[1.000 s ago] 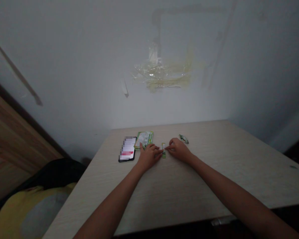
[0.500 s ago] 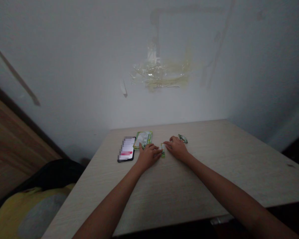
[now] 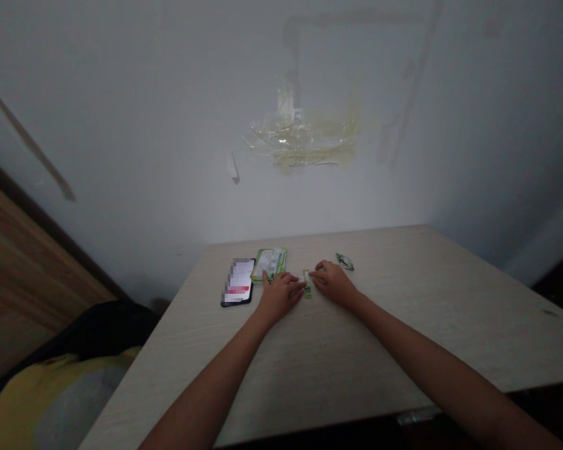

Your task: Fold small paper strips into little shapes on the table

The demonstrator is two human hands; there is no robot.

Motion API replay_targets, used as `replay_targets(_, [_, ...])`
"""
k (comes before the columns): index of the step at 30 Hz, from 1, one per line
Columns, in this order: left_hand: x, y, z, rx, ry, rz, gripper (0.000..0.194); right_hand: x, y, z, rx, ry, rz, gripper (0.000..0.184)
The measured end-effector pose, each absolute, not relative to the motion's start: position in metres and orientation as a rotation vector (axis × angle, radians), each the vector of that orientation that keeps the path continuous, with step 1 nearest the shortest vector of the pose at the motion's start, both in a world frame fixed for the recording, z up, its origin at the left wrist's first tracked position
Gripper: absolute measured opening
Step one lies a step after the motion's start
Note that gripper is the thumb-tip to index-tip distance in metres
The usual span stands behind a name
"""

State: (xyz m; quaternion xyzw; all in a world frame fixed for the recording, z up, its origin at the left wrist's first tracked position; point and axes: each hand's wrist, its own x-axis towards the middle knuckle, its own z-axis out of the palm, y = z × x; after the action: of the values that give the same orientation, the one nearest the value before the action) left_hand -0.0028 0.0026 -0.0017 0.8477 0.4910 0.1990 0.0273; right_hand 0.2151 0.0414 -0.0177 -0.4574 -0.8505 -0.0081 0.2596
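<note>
While both hands press down on the desk [image 3: 338, 350], left hand [image 3: 278, 292] and right hand [image 3: 334, 281] pinch a small green slip [image 3: 306, 283] between their fingertips, apparently folding it; next likely needs a firm, aligned crease. Phone [image 3: 239, 281] and packet [image 3: 269, 262] lie just left.

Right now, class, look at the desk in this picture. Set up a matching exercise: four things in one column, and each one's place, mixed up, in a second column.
Things:
1. phone
2. green packet
3. small green strip
4. crumpled wrapper

Places:
A. between the fingertips of the left hand and right hand
B. farthest left on the table
C. beyond the right hand, toward the wall
D. just right of the phone, beyond the left hand

Pairs: 1-B, 2-D, 3-A, 4-C
</note>
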Motion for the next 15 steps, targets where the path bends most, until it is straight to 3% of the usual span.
replay_targets(15, [-0.002, 0.001, -0.001, 2.656, 1.539, 0.591, 0.027, 0.214, 0.041, -0.010, -0.983, -2.394, 0.011, 0.018])
